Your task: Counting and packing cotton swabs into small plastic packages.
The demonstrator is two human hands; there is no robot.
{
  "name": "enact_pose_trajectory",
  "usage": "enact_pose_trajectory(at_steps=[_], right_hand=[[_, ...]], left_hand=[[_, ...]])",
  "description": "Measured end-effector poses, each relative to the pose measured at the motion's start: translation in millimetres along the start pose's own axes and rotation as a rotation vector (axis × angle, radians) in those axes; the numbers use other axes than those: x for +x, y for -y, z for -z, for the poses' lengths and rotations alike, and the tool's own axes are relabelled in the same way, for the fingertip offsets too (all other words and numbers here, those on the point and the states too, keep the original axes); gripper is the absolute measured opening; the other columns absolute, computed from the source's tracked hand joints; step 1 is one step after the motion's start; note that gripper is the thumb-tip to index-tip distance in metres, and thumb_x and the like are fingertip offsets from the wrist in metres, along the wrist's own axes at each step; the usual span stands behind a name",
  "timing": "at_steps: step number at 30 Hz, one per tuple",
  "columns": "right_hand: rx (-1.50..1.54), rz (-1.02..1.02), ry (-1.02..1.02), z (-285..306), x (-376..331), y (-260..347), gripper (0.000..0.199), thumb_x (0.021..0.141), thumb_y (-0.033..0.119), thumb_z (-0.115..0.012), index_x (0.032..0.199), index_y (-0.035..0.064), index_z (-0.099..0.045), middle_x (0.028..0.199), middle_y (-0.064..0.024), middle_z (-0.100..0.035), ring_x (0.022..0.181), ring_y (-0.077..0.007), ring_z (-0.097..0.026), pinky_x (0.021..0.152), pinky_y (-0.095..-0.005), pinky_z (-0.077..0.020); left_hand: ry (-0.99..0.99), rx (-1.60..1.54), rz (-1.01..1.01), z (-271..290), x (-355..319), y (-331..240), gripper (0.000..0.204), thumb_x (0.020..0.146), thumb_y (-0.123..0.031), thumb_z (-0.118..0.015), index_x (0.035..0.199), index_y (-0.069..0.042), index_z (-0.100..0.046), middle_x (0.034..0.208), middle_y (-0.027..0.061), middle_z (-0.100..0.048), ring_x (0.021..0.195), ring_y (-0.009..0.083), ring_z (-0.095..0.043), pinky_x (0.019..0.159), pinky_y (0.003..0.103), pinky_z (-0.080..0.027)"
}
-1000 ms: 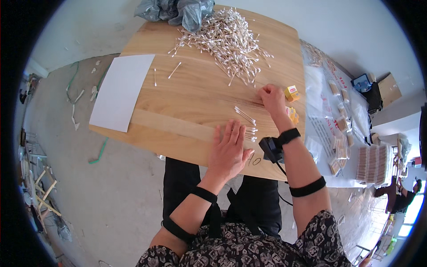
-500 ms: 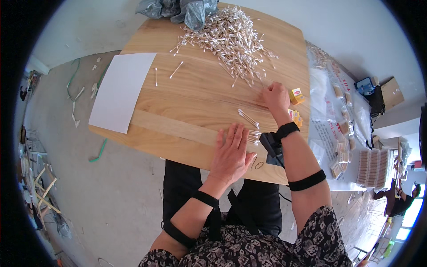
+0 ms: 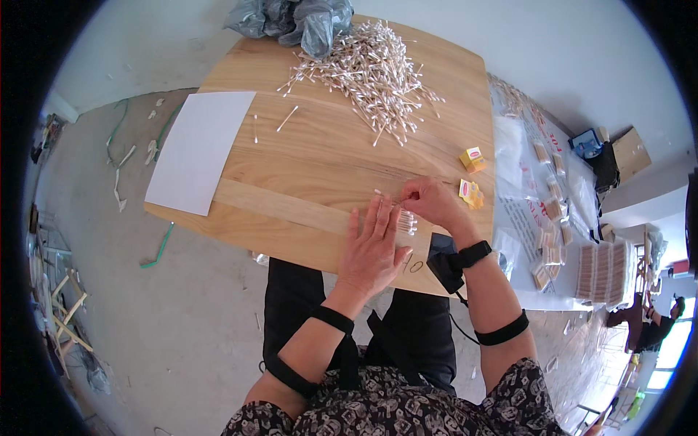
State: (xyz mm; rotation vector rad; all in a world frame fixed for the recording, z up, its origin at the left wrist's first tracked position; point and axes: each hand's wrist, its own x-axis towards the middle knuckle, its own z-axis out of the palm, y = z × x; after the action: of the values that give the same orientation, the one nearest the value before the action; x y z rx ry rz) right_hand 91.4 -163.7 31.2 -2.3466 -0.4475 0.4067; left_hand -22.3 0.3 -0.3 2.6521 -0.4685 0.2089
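Note:
My left hand (image 3: 374, 243) lies flat near the table's front edge, fingers stretched out, partly over a small row of cotton swabs (image 3: 408, 222). Their white tips show between it and my right hand. Close by the left fingertips, my right hand (image 3: 434, 203) is pinched on a thin stick, seemingly a cotton swab (image 3: 377, 192); the fingers hide most of it. Toward the far edge spreads a large heap of cotton swabs (image 3: 378, 73). Two single swabs, one of them a loose swab (image 3: 287, 118), lie left of the heap.
A white paper sheet (image 3: 200, 152) covers the table's left end. A grey plastic bag (image 3: 298, 22) sits at the far edge. Right of my hands are a small yellow box (image 3: 472, 159) and a yellow packet (image 3: 471, 193). Packed bundles (image 3: 606, 272) stand beyond the table, right.
My right hand has come from beside the heap, nearer and to the left, to my left fingertips. My left hand stays flat in place. Several swabs lying there before are now covered.

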Motion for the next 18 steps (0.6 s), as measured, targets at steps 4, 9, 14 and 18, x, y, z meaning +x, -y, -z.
enact_pose_trajectory(at_steps=[4,9,14,18], right_hand=[[-0.036,0.044,-0.083,5.5,28.2,-2.8,0.014,0.076,0.015,-0.064,0.081,0.0016,-0.067,0.074,-0.0188,-0.066,0.071,-0.0346,-0.066,0.063,-0.0398,-0.0502],[-0.172,-0.076,-0.548,2.7,75.0,17.1,0.022,0.082,0.022,-0.061,0.093,0.0028,-0.066,0.085,-0.0195,-0.069,0.084,-0.0355,-0.067,0.072,-0.0456,-0.0526],[-0.366,-0.257,-0.388,1.3,98.9,14.6,0.026,0.083,0.022,-0.059,0.100,0.0036,-0.065,0.098,-0.0209,-0.069,0.094,-0.0372,-0.066,0.081,-0.0471,-0.0527],[-0.335,-0.367,-0.377,-0.9,91.4,14.2,0.027,0.079,0.025,-0.062,0.092,0.0021,-0.068,0.093,-0.0213,-0.070,0.090,-0.0379,-0.067,0.078,-0.0458,-0.0538]], left_hand=[[0.002,-0.016,-0.004,0.7,3.1,-4.2,0.079,0.088,-0.045,-0.061,0.148,-0.002,-0.031,0.157,0.0171,-0.026,0.147,0.0317,-0.023,0.116,0.057,-0.016],[0.047,-0.026,0.022,-0.1,2.0,-3.1,0.079,0.090,-0.046,-0.060,0.148,-0.002,-0.031,0.158,0.0167,-0.024,0.148,0.0300,-0.021,0.117,0.056,-0.014],[0.072,-0.029,0.029,2.5,2.8,-3.7,0.079,0.090,-0.046,-0.059,0.148,-0.001,-0.030,0.158,0.0168,-0.024,0.148,0.0294,-0.021,0.117,0.055,-0.012],[0.065,-0.022,0.028,3.9,1.9,-3.0,0.079,0.090,-0.046,-0.059,0.148,0.000,-0.031,0.158,0.0173,-0.025,0.147,0.0296,-0.022,0.117,0.055,-0.013]])
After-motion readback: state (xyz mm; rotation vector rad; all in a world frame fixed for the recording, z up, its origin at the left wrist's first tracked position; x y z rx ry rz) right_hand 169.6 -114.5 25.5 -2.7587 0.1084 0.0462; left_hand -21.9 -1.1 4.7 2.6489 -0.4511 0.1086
